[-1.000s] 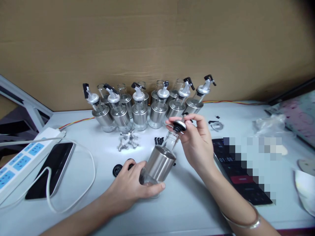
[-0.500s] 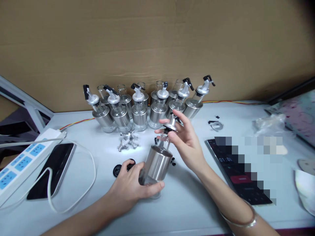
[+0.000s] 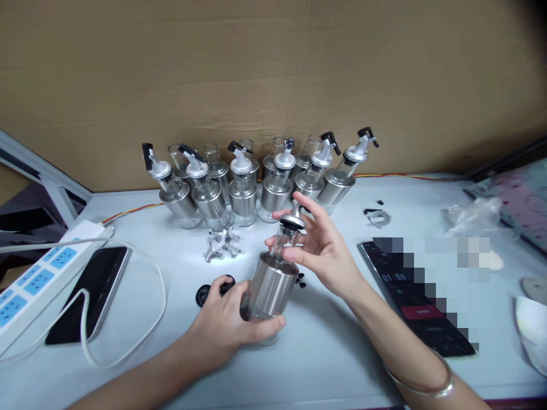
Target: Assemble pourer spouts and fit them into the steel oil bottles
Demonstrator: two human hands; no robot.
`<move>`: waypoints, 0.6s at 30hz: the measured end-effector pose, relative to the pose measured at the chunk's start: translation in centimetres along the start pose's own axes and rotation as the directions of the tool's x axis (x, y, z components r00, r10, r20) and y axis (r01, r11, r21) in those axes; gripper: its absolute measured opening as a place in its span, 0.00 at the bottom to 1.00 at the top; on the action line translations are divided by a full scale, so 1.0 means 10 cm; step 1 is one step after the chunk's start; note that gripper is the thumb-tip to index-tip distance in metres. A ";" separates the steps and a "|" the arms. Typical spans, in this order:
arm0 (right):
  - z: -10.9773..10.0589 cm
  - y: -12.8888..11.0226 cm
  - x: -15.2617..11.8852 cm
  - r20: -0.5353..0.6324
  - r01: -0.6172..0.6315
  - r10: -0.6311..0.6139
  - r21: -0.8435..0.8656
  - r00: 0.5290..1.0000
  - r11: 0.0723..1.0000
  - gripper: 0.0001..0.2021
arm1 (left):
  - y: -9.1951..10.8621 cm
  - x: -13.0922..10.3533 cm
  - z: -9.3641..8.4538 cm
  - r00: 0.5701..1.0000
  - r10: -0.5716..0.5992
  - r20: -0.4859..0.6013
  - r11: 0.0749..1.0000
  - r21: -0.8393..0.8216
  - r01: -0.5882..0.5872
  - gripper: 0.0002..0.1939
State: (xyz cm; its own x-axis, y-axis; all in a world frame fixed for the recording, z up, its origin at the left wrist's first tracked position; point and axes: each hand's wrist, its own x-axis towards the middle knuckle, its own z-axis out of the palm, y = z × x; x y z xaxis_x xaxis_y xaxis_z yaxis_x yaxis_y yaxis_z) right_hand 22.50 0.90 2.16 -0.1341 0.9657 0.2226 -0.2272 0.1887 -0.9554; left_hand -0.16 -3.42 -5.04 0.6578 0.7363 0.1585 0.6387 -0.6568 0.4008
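Observation:
A glass bottle with a steel sleeve (image 3: 274, 282) stands tilted on the table in front of me. My left hand (image 3: 224, 316) is wrapped round its lower glass part, thumb in front. A silver pour spout (image 3: 293, 220) with a black stopper sits at the mouth of the bottle. My right hand (image 3: 331, 253) grips there, with the index finger on top of the spout and the thumb against the glass neck. Its other fingers are partly hidden behind the neck. Black round parts (image 3: 203, 295) lie beside my left fingers.
Several similar bottles (image 3: 243, 196) with spouts line the back, with open-necked ones behind. Loose silver spouts (image 3: 223, 244) lie before them. At left are a power strip (image 3: 40, 273), phone (image 3: 92, 296) and white cable (image 3: 164, 296); at right, another phone (image 3: 421, 312) and clear plastic (image 3: 474, 219).
My right thumb has slid down from the spout's rim onto the bottle neck. The spout now sits more upright over the mouth. My left hand keeps its hold.

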 end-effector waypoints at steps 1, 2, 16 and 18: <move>0.00 -0.01 0.00 0.001 0.002 -0.002 0.004 1.000 1.000 0.32 | 0.00 0.00 0.00 1.000 -0.002 -0.002 1.000 0.000 0.002 0.20; 0.00 -0.01 0.00 0.003 0.005 -0.005 0.007 1.000 1.000 0.31 | 0.00 0.00 0.00 1.000 -0.003 -0.001 1.000 0.000 0.003 0.20; 0.02 0.02 0.00 -0.013 0.038 -0.038 0.013 0.999 0.999 0.16 | 0.04 0.03 -0.04 1.000 0.007 0.023 1.000 -0.018 -0.006 0.18; 0.04 0.01 -0.01 -0.029 0.050 -0.050 0.004 0.998 0.999 0.16 | 0.05 0.03 -0.06 1.000 0.015 0.016 1.000 0.004 -0.015 0.19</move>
State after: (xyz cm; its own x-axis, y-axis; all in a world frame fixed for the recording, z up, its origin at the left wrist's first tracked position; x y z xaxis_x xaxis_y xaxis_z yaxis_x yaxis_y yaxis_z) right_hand 22.15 0.77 2.16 -0.0943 0.9599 0.2640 -0.2371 0.2359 -0.9424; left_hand 0.13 -3.37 -4.28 0.6738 0.7235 0.1500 0.6301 -0.6686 0.3948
